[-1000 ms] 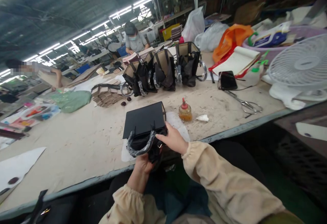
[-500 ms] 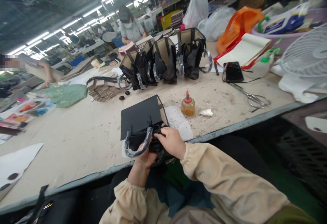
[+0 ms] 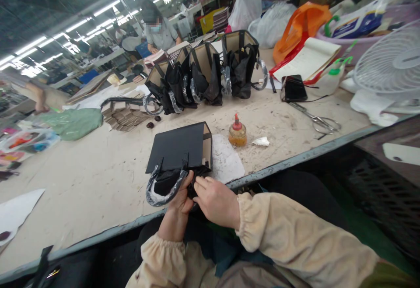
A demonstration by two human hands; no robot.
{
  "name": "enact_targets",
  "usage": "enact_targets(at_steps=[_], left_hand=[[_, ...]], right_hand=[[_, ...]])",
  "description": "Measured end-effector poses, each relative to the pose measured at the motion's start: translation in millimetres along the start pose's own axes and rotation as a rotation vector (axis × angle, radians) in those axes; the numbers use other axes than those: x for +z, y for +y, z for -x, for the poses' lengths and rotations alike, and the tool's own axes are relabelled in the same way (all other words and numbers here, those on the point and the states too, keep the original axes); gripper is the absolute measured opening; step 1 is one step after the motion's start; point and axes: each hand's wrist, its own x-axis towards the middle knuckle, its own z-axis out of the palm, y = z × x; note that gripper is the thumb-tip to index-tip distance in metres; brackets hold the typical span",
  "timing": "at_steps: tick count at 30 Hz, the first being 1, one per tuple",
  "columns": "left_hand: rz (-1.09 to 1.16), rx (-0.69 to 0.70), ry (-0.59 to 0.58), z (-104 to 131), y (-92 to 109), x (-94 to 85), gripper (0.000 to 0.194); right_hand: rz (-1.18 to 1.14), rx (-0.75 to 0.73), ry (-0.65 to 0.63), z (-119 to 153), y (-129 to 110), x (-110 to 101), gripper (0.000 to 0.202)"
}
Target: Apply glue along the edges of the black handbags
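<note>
A black handbag (image 3: 179, 145) lies on its side at the table's front edge, its plastic-wrapped handle (image 3: 164, 200) looping toward me. My left hand (image 3: 180, 196) is closed on the black material at the bag's opening, beside the handle. Close to its right, my right hand (image 3: 216, 198) has its fingers bent together on the same dark material; the fingertips are partly hidden. A white sheet (image 3: 226, 156) lies under the bag's right side. Right of the bag stands a glue bottle (image 3: 237, 134) with a red cap.
Several black bags (image 3: 206, 75) stand in a row behind. To the right are a phone (image 3: 294, 88), scissors (image 3: 320, 121), a notebook (image 3: 310, 60) and a fan (image 3: 390, 67). A person (image 3: 160, 29) works across the table; another person's arm (image 3: 39, 97) is at left.
The bag has tilted slightly and its handle has moved left and down. My left hand has shifted left; my right hand has moved down, lower against the bag's opening.
</note>
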Motion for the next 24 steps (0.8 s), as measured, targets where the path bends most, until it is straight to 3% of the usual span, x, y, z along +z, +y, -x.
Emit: enact_targets(at_steps=[3, 6, 8, 9, 11, 15, 19, 21, 24], left_hand=[[-0.001, -0.078, 0.014, 0.5, 2.5, -5.6, 0.013], [-0.002, -0.008, 0.012, -3.9, 6.9, -16.8, 0.013], [0.021, 0.013, -0.055, -6.4, 10.7, -24.9, 0.014], [0.035, 0.015, -0.102, -6.8, 12.8, -28.2, 0.015], [0.043, 0.031, -0.190, -6.0, 17.2, -32.6, 0.015], [0.025, 0.098, -0.250, -3.4, 23.8, -35.7, 0.013], [-0.024, 0.087, -0.138, -6.0, 22.9, -38.2, 0.010], [-0.025, 0.077, -0.075, -6.9, 20.5, -38.1, 0.012], [0.000, 0.056, -0.034, -5.3, 17.7, -35.0, 0.013]], right_hand=[[-0.177, 0.066, 0.207, 15.5, 13.1, -15.8, 0.022], [-0.237, 0.157, 0.435, 30.5, 41.9, -34.7, 0.014], [-0.189, 0.322, 0.620, 39.1, 68.8, -44.2, 0.007], [-0.158, 0.425, 0.713, 42.9, 83.6, -46.7, 0.008], [-0.153, 0.561, 0.815, 48.4, 113.4, -46.5, 0.032], [-0.263, 0.593, 0.620, 48.2, 158.1, -29.6, 0.084], [-0.299, 0.651, 0.444, 37.4, 175.3, -14.3, 0.081], [-0.279, 0.693, 0.437, 31.0, 178.7, -11.6, 0.076], [-0.256, 0.770, 0.487, 20.9, 183.1, -9.7, 0.089]])
